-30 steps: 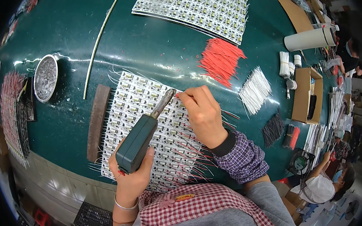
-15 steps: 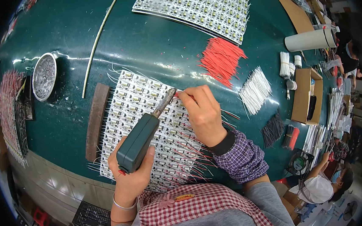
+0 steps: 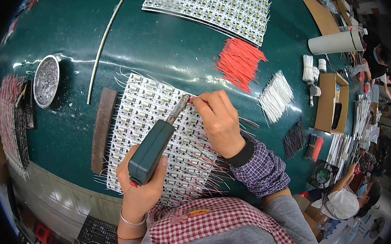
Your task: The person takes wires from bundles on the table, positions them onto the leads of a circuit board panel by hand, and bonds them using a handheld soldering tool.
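Here we are, with the clock centred on the panel of small white boards (image 3: 144, 102), lying flat on the tabletop (image 3: 67, 144) right in front of us. Our left hand (image 3: 142, 186) is wrapped around the green iron (image 3: 151, 147) near six o'clock, its metal tip angled up toward one; the grip well back presumably spares the fingers from heat. Our right hand (image 3: 220, 121), over at two to three, pinches what looks like a short red wire (image 3: 191, 100), its end right by the tip. So the hands are apart, likely to leave the meeting point in view!

And look at the layout: red wires (image 3: 240, 63) between one and two, white wires (image 3: 276, 97) at two, black wires (image 3: 294, 140) at three, all on our right hand's side, perhaps for easy picking. The brown bar (image 3: 103, 133) sits at nine, alongside the panel, maybe as an edge stop.
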